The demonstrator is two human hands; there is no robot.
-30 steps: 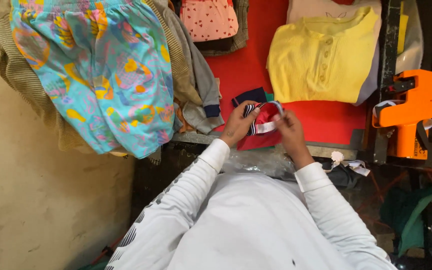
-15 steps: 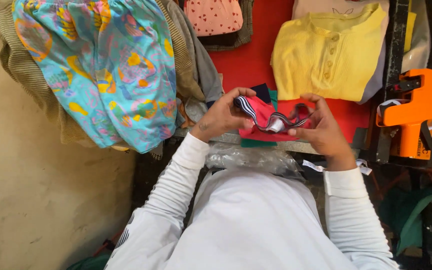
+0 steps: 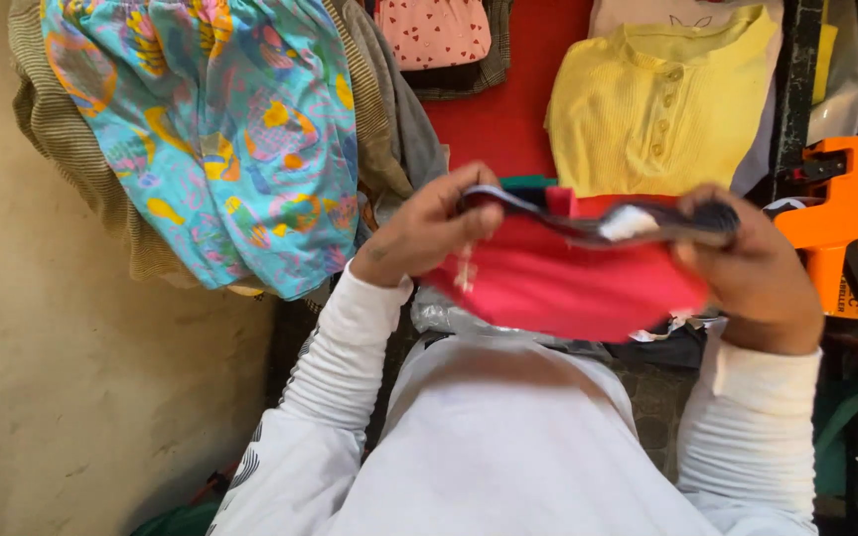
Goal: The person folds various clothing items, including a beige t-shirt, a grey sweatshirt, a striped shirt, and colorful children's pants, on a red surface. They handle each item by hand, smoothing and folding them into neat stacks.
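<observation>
Because my left hand and right hand each clamped only an edge of the red garment stretched mid-frame, I judged a weak pinch could drop it.

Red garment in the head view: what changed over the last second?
Both hands, left hand and right hand, moved apart, spreading the red garment wide by its striped waistband. Neither hand let go. The yellow shirt, patterned blue shorts and orange tagging gun stayed put.
</observation>
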